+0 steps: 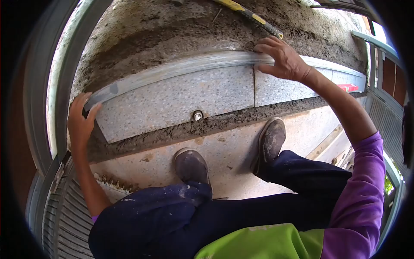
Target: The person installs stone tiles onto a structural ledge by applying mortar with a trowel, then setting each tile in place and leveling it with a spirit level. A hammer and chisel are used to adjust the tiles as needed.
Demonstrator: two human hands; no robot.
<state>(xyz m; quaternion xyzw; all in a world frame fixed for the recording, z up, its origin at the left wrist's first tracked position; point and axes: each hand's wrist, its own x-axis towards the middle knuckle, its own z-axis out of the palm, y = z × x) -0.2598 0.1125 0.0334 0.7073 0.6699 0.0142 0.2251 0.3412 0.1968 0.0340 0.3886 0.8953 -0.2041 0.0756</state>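
Observation:
A long grey metal straightedge [181,68] lies along the far edge of a row of speckled terrazzo tiles [177,97]. At its left end, my left hand [81,115] grips it, fingers over the far side and thumb on the near side. My right hand [282,60] is closed on the bar right of its middle, just past the joint between two tiles. A small round metal piece [198,115] sits at the near edge of the left tile. Farther right, a red object [347,87] lies at the bar's near side.
Beyond the bar is rough wet mortar [142,43], with a yellow-and-black handled tool [252,17] on it. A mortar strip [233,118] borders the tiles' near edge. My shoes [192,166] stand on a lower step [233,151]. Metal railings [64,82] rise at both sides.

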